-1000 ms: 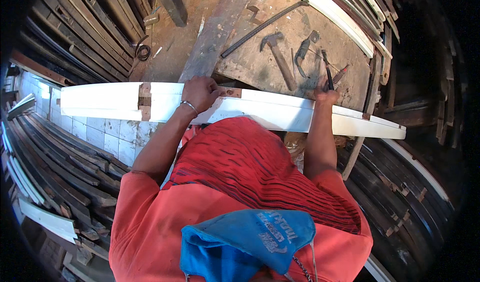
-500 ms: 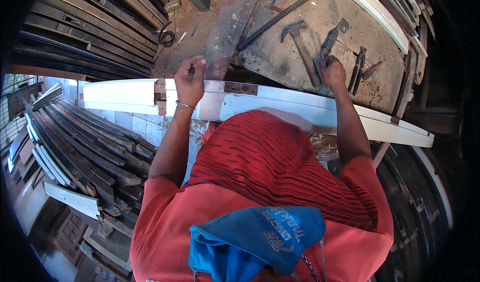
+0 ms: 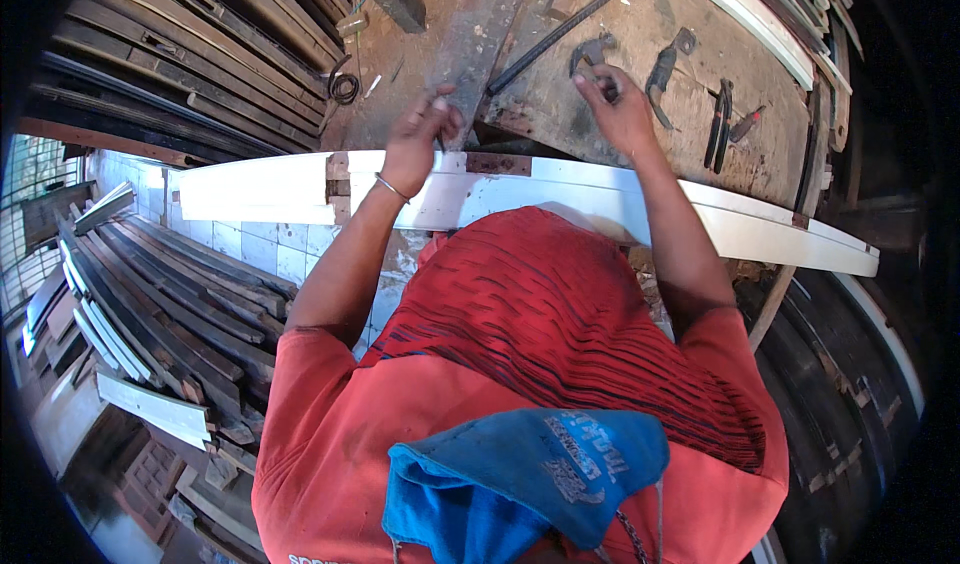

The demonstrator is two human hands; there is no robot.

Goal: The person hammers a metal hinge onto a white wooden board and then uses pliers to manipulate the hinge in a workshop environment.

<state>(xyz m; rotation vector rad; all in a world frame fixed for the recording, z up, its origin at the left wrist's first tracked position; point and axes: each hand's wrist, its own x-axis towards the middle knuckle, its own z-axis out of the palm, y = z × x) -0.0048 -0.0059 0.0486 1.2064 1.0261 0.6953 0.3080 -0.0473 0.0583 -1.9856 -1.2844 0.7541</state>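
My left hand [image 3: 413,146] lies on the long white painted board [image 3: 270,186] that runs across in front of me. Its fingers are bunched at the foot of a grey plank [image 3: 482,26]; whether they pinch anything small is unclear. My right hand [image 3: 618,112] reaches over the board onto the worn wooden bench top [image 3: 560,114], and its fingers close around the handle of a hammer [image 3: 586,54]. A red cloth on my chest and a blue cloth below it hide the space under the board.
On the bench lie a dark metal tool [image 3: 664,66], pliers [image 3: 720,122], a red-handled screwdriver [image 3: 748,124] and a long metal rod [image 3: 566,26]. Dark wooden slats [image 3: 150,294] are stacked at the left, with more white trim [image 3: 750,9] at the far right.
My right hand has moved left, from the pliers' side to the hammer. My left hand has lifted from flat on the board and bunched its fingers by the plank.
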